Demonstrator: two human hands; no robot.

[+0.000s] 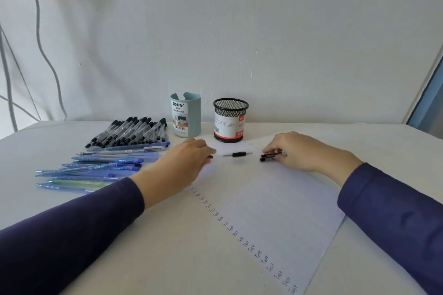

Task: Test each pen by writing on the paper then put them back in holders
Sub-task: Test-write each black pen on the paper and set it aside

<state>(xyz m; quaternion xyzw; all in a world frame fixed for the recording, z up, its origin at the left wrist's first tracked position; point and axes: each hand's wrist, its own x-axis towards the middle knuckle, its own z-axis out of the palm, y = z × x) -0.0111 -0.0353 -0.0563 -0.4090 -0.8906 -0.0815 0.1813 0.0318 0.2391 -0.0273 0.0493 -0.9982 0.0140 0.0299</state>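
Black pen between hands; left hand pinches cap, right hand grips second pen.

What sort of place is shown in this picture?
Most likely a writing desk at home or in an office: a white table against a plain wall, a blue desk organizer, a mesh pen holder, many pens, and paper with "Test" written repeatedly.

My sleeved arms, both stretched forward: left hand palm down, pinching a dark bit; right hand palm down, fingers curled round a pen.
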